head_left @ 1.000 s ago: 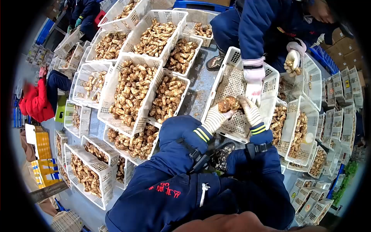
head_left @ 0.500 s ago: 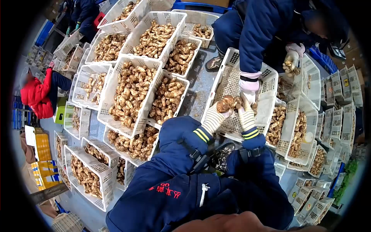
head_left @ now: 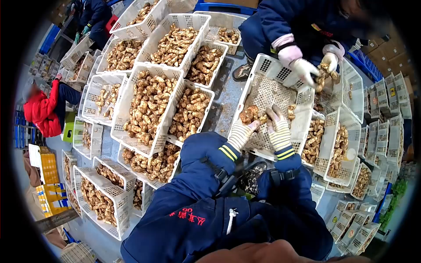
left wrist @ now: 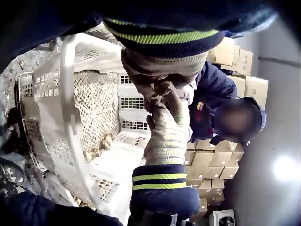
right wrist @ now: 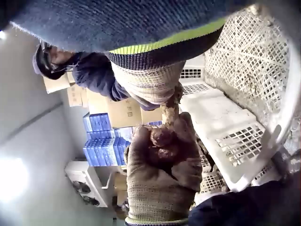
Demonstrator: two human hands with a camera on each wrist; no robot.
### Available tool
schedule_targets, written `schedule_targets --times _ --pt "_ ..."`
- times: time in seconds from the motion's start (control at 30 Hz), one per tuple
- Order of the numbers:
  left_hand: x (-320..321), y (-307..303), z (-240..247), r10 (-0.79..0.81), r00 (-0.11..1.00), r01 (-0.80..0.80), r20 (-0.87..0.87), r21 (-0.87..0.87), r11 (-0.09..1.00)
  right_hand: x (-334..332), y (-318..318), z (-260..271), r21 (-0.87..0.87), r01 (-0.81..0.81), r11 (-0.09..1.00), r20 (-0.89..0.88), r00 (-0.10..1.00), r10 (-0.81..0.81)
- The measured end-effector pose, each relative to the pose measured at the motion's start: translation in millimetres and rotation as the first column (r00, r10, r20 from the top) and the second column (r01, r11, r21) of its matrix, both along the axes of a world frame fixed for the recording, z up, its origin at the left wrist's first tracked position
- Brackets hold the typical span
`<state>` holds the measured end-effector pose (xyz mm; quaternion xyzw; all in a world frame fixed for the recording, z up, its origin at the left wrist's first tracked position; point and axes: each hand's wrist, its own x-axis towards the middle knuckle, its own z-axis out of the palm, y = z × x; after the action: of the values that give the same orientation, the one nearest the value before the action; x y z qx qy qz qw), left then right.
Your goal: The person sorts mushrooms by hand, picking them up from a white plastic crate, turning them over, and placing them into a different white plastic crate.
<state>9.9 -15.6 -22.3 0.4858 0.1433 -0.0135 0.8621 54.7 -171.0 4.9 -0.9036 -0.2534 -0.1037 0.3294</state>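
Observation:
In the head view, my gloved left hand [head_left: 240, 133] grips a brown, knobbly mushroom cluster [head_left: 249, 115] over a white perforated crate [head_left: 240, 105]. My gloved right hand [head_left: 277, 127] is just beside it, and its fingertips pinch a small mushroom [head_left: 263, 119] between the two hands. The right wrist view has a pale stem [right wrist: 170, 113] running between the right fingers and round brown caps [right wrist: 161, 136] in the left palm. From the left wrist, both hands meet fingertip to fingertip around the piece. A loose mushroom [head_left: 291, 110] lies in the crate to the right.
Across the crate, another person [head_left: 302, 26] in a navy jacket holds mushrooms [head_left: 324, 78] in gloved hands. Full crates [head_left: 118, 118] stand stacked on the left, others [head_left: 340, 151] on the right. A person in red [head_left: 44, 109] sits far left.
The other person's hand has left the crate and moved up right to their other hand. My left hand has shifted slightly left with the mushroom cluster; my right fingers have spread.

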Motion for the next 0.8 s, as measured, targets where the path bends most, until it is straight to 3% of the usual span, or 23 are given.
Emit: schedule_targets --times 0.1,0.13,0.23,0.27,0.37,0.67,0.8 --pt "2 5 -3 -0.118 0.99 0.133 -0.076 0.24 0.962 5 -4 -8 -0.101 -0.076 0.992 -0.041 0.997 0.072" --pt "-1 5 3 -0.071 0.995 0.089 -0.076 0.28 0.956 6 -5 -10 -0.091 -0.095 0.991 -0.044 0.995 0.091" --pt "1 11 20 -0.141 0.969 0.223 -0.203 0.47 0.854 4 -9 -13 -0.115 -0.101 0.988 -0.018 0.995 0.099" --pt "1 7 1 -0.102 0.982 0.158 -0.162 0.382 0.911 4 -10 -19 -0.064 -0.102 0.993 0.025 0.994 0.103" --pt "0 7 12 -0.109 0.979 0.177 -0.172 0.447 0.877 -2 -16 -14 -0.009 -0.131 0.991 0.064 0.989 0.131" --pt "2 -1 -15 -0.016 0.997 0.037 -0.081 0.27 0.962 -17 -36 -12 0.091 -0.033 0.995 0.017 0.999 0.031" --pt "2 2 -5 -0.042 0.992 0.091 -0.12 0.438 0.894 -12 -18 -6 -0.061 -0.058 0.996 0.0 0.998 0.058"
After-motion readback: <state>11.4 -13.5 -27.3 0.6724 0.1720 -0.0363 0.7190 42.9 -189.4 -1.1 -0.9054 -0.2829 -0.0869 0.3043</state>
